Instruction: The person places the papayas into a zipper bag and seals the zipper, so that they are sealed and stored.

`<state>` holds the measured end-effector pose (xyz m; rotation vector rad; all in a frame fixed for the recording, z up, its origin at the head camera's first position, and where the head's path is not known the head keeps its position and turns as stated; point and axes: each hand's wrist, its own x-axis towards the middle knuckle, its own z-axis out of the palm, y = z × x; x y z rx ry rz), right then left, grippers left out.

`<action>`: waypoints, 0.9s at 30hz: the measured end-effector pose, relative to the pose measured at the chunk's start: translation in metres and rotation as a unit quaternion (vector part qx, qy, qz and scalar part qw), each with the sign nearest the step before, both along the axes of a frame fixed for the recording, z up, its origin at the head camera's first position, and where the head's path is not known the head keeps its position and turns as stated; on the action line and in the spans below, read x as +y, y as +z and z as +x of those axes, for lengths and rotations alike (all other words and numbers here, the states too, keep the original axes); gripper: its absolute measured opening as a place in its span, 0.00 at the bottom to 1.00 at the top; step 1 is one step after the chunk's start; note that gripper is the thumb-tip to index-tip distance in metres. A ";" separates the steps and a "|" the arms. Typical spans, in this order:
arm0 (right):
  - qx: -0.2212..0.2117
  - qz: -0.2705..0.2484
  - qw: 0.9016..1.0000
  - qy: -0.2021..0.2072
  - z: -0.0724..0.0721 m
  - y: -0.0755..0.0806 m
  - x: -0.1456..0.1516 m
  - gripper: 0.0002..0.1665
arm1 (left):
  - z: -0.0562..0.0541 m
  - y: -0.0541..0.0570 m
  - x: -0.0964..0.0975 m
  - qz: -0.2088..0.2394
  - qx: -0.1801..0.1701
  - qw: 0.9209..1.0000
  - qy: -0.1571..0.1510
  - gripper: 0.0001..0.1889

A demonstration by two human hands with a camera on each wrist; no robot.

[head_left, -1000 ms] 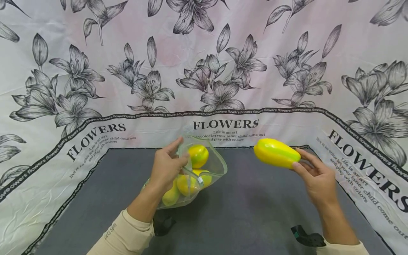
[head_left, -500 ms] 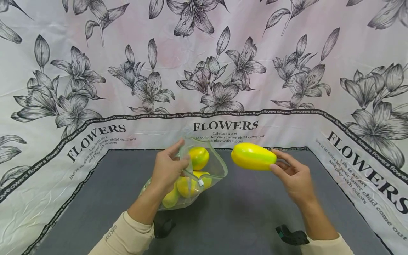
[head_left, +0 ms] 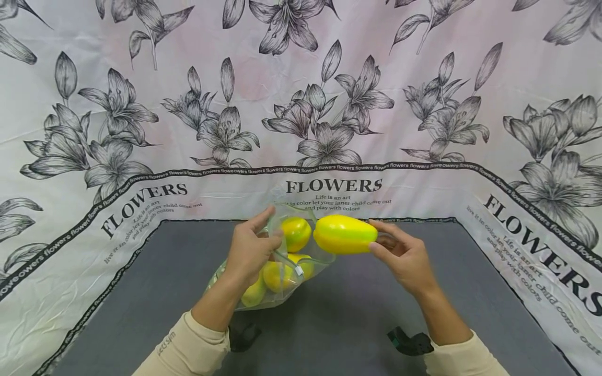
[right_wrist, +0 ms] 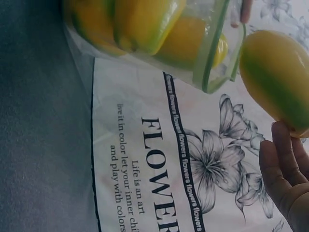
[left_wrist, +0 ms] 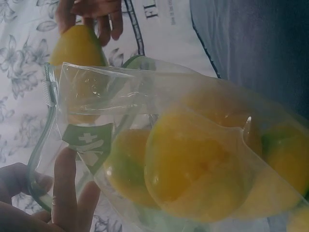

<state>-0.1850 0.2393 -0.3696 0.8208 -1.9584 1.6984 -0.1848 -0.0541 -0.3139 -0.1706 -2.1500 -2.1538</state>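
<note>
My left hand (head_left: 251,248) pinches the rim of a clear zip bag (left_wrist: 118,96) with a green edge and a white slider (head_left: 299,270). The bag hangs tilted over the table, its mouth spread toward the right. Inside lie several yellow-green fruits (head_left: 278,277) that look like papayas. With thumb and fingertips my right hand (head_left: 406,258) grips one more papaya (head_left: 345,235) by its narrow end. Its rounded end points left and overlaps the bag's mouth in the head view. From the left wrist, part of this papaya (left_wrist: 78,46) shows through the clear plastic.
A dark grey tabletop (head_left: 348,324) lies below both hands. White cloth printed with flowers (head_left: 324,141) and lettering surrounds its back and sides. Black straps (head_left: 409,342) sit near both wrists.
My right hand has carried the papaya left, from well right of the bag to its mouth. My left hand and the bag have stayed nearly still.
</note>
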 end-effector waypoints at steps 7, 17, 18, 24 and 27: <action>0.002 0.010 1.000 0.028 -0.005 -0.001 -0.010 0.28 | 0.000 0.001 0.001 0.004 -0.002 1.000 -0.002 0.37; 0.017 0.021 0.998 0.054 -0.008 -0.002 -0.026 0.28 | 0.003 0.001 0.002 -0.008 -0.002 1.000 -0.008 0.35; 0.018 0.022 0.998 0.054 -0.008 -0.002 -0.027 0.28 | 0.003 0.001 0.002 -0.010 -0.001 1.000 -0.009 0.35; 0.010 0.033 0.998 0.056 -0.011 -0.001 -0.033 0.29 | 0.003 0.001 0.002 -0.017 0.003 1.000 -0.012 0.35; -0.006 0.053 0.997 0.047 -0.011 0.000 -0.038 0.29 | 0.003 0.001 0.003 -0.021 0.006 1.000 -0.016 0.35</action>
